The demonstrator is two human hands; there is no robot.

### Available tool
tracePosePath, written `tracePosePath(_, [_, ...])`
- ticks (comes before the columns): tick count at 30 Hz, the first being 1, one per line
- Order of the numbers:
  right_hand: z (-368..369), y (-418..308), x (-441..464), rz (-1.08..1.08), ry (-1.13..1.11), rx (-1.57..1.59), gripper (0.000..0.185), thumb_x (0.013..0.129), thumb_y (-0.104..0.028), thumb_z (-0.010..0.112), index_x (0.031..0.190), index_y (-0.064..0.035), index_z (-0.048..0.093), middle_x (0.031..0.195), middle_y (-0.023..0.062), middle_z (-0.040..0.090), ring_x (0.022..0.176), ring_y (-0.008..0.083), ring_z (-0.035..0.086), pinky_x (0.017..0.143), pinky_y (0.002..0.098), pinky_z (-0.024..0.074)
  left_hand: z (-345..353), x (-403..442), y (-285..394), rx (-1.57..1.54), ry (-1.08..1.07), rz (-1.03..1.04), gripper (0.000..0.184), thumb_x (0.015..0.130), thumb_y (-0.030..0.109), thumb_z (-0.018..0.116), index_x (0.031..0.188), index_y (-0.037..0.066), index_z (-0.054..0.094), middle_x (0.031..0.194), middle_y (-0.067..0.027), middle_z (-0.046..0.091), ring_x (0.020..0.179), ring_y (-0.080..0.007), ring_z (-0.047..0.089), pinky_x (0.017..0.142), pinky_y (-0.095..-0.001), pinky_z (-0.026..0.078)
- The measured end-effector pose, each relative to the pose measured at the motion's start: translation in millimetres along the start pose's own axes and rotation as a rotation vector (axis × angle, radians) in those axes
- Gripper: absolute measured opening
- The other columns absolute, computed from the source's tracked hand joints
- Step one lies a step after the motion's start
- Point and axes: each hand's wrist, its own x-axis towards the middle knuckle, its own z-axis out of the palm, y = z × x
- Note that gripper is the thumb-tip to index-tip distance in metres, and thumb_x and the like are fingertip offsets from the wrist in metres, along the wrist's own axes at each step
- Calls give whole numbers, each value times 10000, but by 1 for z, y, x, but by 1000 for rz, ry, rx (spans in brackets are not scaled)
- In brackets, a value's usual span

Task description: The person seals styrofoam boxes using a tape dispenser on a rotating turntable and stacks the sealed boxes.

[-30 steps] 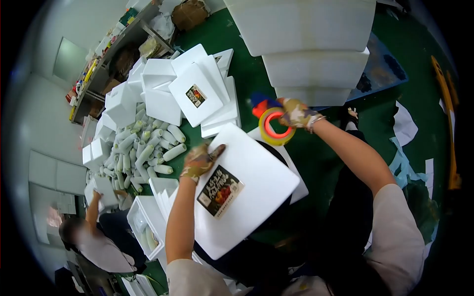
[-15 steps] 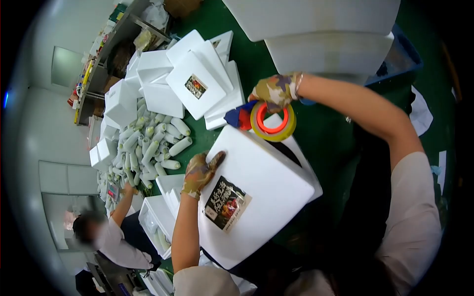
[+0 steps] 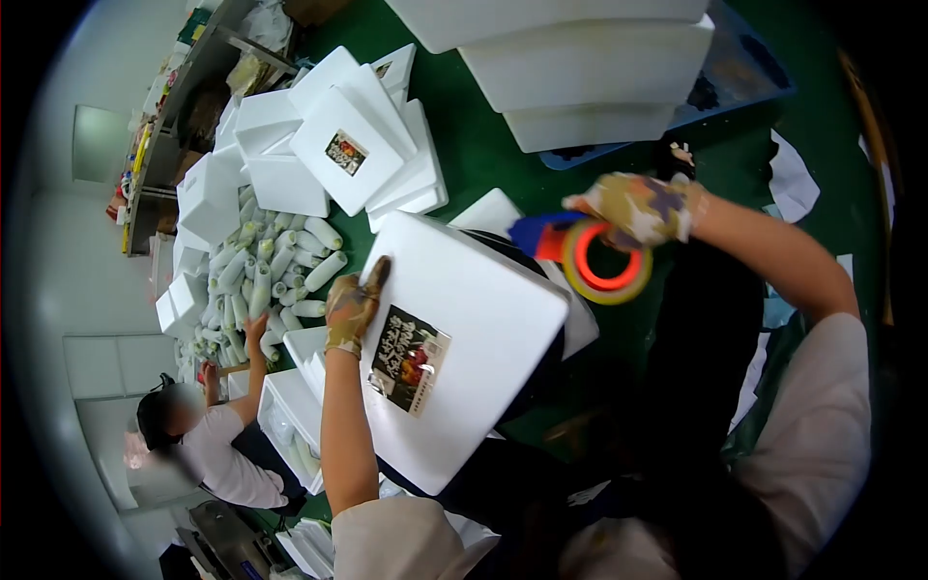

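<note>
A white foam box (image 3: 483,319) with a dark printed label (image 3: 409,360) stands tilted in front of me. My left hand (image 3: 353,309), in a camouflage-patterned glove, grips the box's left edge, one finger stretched over the top face. My right hand (image 3: 638,208), gloved alike, is closed round a tape dispenser (image 3: 536,237) with a blue and red head. A roll of yellowish tape (image 3: 633,287) with an orange-red core hangs from it, beside the box's right side. The handle is hidden by the fingers.
White foam lids (image 3: 353,145) lie piled ahead, beside a heap of wrapped pale green-white vegetables (image 3: 280,256). Stacked foam boxes (image 3: 580,68) stand at upper right by a blue crate (image 3: 744,101). Another person (image 3: 227,425) reaches into the heap at left.
My right hand has moved right with the tape dispenser, off the box's upper corner to beyond its right side. The left hand keeps its grip. The co-worker's arms have shifted at the heap.
</note>
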Motion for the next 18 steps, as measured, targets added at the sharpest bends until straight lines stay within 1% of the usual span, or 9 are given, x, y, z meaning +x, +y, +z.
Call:
tracePosePath(4, [-21, -68, -70, 493, -193, 249, 641, 692, -119, 627, 1297, -6, 451, 830, 197, 594, 782, 357, 609, 683, 409, 483, 8, 3, -17, -74, 84, -38, 894, 773, 773, 412, 818, -80, 673, 828, -294, 633, 820, -416, 621, 814, -438, 465])
tracePosePath(8, [15, -120, -65, 447, 102, 102, 632, 688, -84, 599, 1272, 77, 423, 814, 241, 602, 799, 392, 614, 703, 433, 492, 3, -8, -13, -5, 139, -118, 946, 753, 817, 355, 817, -69, 682, 842, -297, 630, 854, -437, 612, 818, -454, 460])
tracePosePath(10, [43, -120, -53, 413, 261, -15, 440, 728, -86, 590, 1127, 64, 481, 836, 241, 612, 810, 405, 613, 701, 432, 500, 6, -12, -25, -43, 123, -106, 843, 825, 715, 407, 1006, -78, 632, 1019, -307, 604, 972, -421, 582, 858, -438, 452])
tracePosePath(11, [37, -114, -39, 472, 154, 55, 638, 764, -125, 611, 1321, 63, 362, 946, 232, 594, 897, 368, 588, 757, 408, 489, 20, -27, -34, -48, 350, 33, 741, 865, 612, 442, 1114, -77, 552, 1101, -297, 569, 1010, -410, 562, 872, -429, 450])
tracePosePath(12, [34, -95, -1, 498, 143, 41, 620, 771, -127, 615, 1321, 21, 370, 927, 214, 605, 861, 359, 602, 727, 405, 491, 33, -54, -48, -40, 585, 167, 667, 906, 510, 478, 1222, -77, 471, 1184, -287, 533, 1048, -398, 542, 886, -420, 448])
tracePosePath(13, [27, -84, 27, 569, 71, 159, 620, 770, -125, 629, 1324, -21, 372, 897, 197, 618, 821, 343, 618, 685, 404, 493, 37, -81, -44, -80, 605, 312, 553, 921, 198, 538, 1358, -63, 322, 1286, -303, 440, 1120, -431, 488, 927, -429, 410])
tracePosePath(16, [12, -54, 113, 482, -26, -23, 587, 747, -100, 656, 1291, -22, 449, 1030, 201, 636, 920, 318, 635, 765, 345, 514, 50, -185, -22, -209, 188, 817, 795, 768, 282, 729, 1395, 17, 317, 1412, -233, 339, 1314, -394, 308, 1098, -473, 231])
tracePosePath(17, [10, -40, 141, 436, -104, -49, 606, 733, -96, 662, 1299, -30, 458, 1037, 176, 642, 911, 304, 641, 767, 329, 517, 37, -218, 8, -34, 102, 882, 847, 733, 371, 733, 1400, 45, 324, 1432, -229, 307, 1331, -402, 274, 1102, -497, 198])
tracePosePath(18, [21, -14, 166, 340, -62, 25, 374, 757, -179, 639, 1108, -67, 576, 968, 139, 662, 858, 289, 653, 724, 361, 528, 31, -235, 25, 140, 14, 932, 903, 698, 461, 738, 1405, 73, 331, 1453, -224, 275, 1347, -409, 240, 1106, -521, 165])
